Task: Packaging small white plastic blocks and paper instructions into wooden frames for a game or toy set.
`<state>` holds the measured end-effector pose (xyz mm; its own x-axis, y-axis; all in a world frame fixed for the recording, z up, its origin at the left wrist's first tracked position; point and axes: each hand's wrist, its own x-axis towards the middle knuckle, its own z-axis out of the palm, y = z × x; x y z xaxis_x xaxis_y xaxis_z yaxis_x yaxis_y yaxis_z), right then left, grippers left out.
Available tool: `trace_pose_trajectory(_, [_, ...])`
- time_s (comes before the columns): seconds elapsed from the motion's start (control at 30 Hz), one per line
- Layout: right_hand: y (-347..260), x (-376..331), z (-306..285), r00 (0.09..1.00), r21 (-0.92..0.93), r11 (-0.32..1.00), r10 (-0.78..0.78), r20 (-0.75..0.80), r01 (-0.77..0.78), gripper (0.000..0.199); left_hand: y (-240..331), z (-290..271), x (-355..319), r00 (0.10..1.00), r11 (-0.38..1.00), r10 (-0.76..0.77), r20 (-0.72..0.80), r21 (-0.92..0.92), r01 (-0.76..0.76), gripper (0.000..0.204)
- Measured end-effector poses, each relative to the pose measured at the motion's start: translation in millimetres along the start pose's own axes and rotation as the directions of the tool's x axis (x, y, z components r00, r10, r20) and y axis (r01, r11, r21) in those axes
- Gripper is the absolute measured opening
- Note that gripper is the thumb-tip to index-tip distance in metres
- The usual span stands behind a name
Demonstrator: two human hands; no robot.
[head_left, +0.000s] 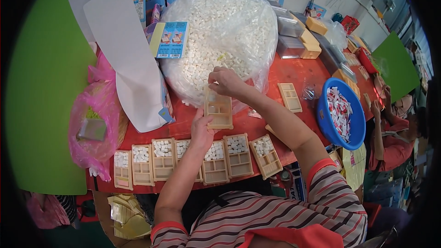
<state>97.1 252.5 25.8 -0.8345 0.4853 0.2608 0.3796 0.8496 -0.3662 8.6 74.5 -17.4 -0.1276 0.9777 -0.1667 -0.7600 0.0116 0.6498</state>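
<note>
My left hand (201,129) grips a beige plastic compartment tray (219,118) by its near left side, in front of the big bag. Over the tray's far end, my right hand (225,81) has its fingers curled together; whatever is in them is hidden. Just beyond lies a large clear plastic bag (264,32) heaped with small white pieces (197,59). Along the table's near edge runs a row of several similar trays, such as one tray (239,158), with white pieces in their far compartments. My left forearm covers part of this row.
The red table (289,71) also carries an unfilled tray (289,97), a blue basin (321,110) of small packets and stacked plastic boxes (290,25). At left are a pink bag (76,124), a white card sheet (131,64) and a green panel (46,87). A co-worker (395,138) sits at right.
</note>
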Motion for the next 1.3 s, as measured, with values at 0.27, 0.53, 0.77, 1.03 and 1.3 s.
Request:
trace_pose_trajectory(0.27, [11,-9,-2,0.932,0.034,0.984,0.176,-0.318,-0.174,0.026,4,-5,-9,0.999,0.998,0.034,-0.013,-0.057,-0.034,0.049])
trace_pose_trajectory(0.53, [-37,-73,11,0.874,0.679,0.665,0.481,-0.072,-0.31,0.041,-4,0,-53,0.998,0.992,0.055,-0.03,-0.108,-0.058,0.051])
trace_pose_trajectory(0.77, [-80,-128,11,0.821,0.87,0.389,0.57,0.029,-0.301,0.046,-20,5,-109,0.998,0.989,0.043,-0.04,-0.141,-0.048,0.049])
trace_pose_trajectory(1.03, [-115,-210,17,0.812,0.81,0.472,0.583,0.009,-0.348,0.036,-47,14,-167,0.995,0.982,-0.097,-0.014,-0.167,0.094,0.051])
trace_pose_trajectory(1.3, [-152,-222,-5,0.97,0.023,0.996,0.092,-0.225,-0.089,0.044,-56,15,-183,0.993,0.985,-0.114,-0.011,-0.134,0.112,0.052])
